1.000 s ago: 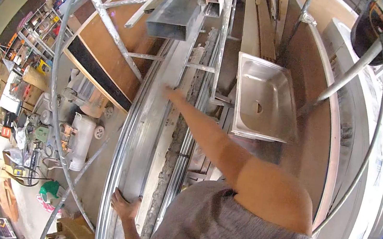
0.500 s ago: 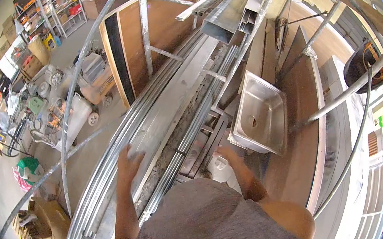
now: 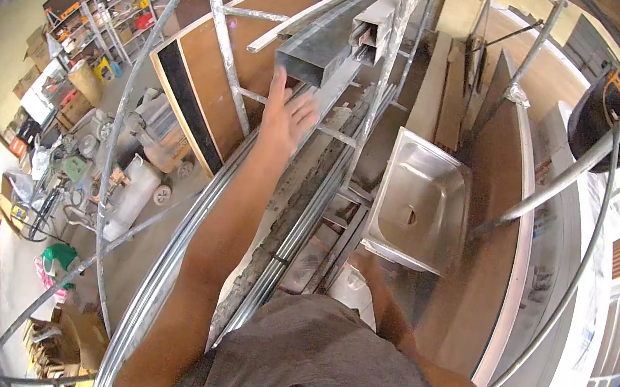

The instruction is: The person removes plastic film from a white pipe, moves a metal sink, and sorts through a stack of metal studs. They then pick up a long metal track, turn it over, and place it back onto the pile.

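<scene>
My left hand [image 3: 288, 119] is stretched forward with the thumb up and the fingers apart, holding nothing. Its fingertips come right below the cut end of a wide rectangular metal tube [image 3: 313, 65]. Under the left forearm run long bundled steel pipes [image 3: 190, 244] and a flat metal length. My right hand [image 3: 365, 262] is low, just below the near left corner of a stainless steel sink [image 3: 422, 200], beside a whitish object [image 3: 354, 289]. The fingers of the right hand are mostly hidden there.
A metal scaffold frame [image 3: 223, 49] with rungs surrounds the stock. Wooden panels [image 3: 255, 45] lean on the left; another panel [image 3: 481, 294] stands at right. A black bucket [image 3: 601, 126] hangs at upper right. Machines and boxes [image 3: 80, 335] crowd the floor at left.
My left hand has moved forward and up from over the pipes to the rectangular tube's end. My right hand stays near the sink's corner. The view has shifted slightly.
</scene>
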### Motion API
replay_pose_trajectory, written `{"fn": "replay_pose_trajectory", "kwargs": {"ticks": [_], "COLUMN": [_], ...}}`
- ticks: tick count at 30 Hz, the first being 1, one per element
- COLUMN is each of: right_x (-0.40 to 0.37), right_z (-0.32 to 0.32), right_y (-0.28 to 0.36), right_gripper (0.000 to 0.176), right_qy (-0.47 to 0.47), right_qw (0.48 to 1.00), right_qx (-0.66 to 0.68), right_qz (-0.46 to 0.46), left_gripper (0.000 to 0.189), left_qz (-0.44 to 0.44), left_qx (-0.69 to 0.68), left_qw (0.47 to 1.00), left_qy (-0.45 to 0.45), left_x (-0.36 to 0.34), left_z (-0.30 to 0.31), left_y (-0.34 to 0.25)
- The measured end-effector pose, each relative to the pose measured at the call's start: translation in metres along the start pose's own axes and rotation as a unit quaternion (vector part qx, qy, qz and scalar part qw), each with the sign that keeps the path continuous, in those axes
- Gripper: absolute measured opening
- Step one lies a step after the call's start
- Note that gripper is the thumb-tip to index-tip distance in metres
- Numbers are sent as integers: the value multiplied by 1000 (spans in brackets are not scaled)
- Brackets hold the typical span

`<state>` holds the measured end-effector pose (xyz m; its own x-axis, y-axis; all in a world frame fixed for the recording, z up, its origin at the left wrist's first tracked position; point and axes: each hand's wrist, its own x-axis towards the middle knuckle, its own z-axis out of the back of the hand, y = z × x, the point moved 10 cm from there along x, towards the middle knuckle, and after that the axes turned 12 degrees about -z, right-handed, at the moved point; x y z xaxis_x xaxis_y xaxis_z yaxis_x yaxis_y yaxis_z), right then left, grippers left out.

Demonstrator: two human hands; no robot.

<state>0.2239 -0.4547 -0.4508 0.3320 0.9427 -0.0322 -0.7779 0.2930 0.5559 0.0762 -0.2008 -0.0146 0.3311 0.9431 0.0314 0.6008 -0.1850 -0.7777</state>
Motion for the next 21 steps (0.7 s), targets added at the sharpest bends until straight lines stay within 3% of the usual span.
{"fn": "replay_pose_trajectory", "kwargs": {"ticks": [2, 4, 5, 6, 7, 8, 9, 10, 11, 13, 15, 16, 21], "right_x": [-8, -17, -21, -27, -33, -39, -43, -45, -43, -42, -41, -39, -37], "right_z": [13, 19, 18, 20, 23, 27, 32, 37, 39, 46, 54, 55, 70], "right_y": [-23, -46, -53, -65, -74, -84, -92, -99, -103, -104, -99, -90, -81], "right_gripper": [28, 29, 30, 30, 31, 31, 31, 32, 32, 33, 34, 35, 37], "right_qy": [17, 33, 46, 52, 62, 69, 80, 94, 108, 126, 130, 138, 119], "right_qw": [997, 992, 991, 989, 987, 984, 981, 978, 976, 973, 970, 970, 965], "right_qx": [51, 81, 86, 94, 102, 113, 123, 133, 139, 144, 154, 155, 200], "right_qz": [-52, -88, -94, -104, -108, -117, -123, -127, -128, -132, -135, -130, -122], "left_gripper": [107, 84, 78, 72, 67, 62, 58, 54, 50, 43, 43, 42, 41], "left_qz": [-7, -88, -148, -253, -300, -287, -274, -212, -198, -211, -254, -183, -190], "left_qx": [-49, -76, 3, 282, 490, 625, 508, 230, 80, 10, -24, 6, -20], "left_qw": [998, 992, 987, 922, 815, 723, 816, 946, 962, 947, 938, 953, 943], "left_qy": [-43, 43, 57, 82, 76, 62, 5, -89, -169, -241, -233, -241, -271], "left_x": [17, 46, 63, 75, 82, 97, 102, 95, 71, 49, 57, 62, 44], "left_z": [-31, -51, -51, -60, -67, -69, -52, -38, -37, -28, -26, -27, -5], "left_y": [-1, 4, 3, 2, 2, 11, 4, 7, -4, -18, -18, -5, -3]}}
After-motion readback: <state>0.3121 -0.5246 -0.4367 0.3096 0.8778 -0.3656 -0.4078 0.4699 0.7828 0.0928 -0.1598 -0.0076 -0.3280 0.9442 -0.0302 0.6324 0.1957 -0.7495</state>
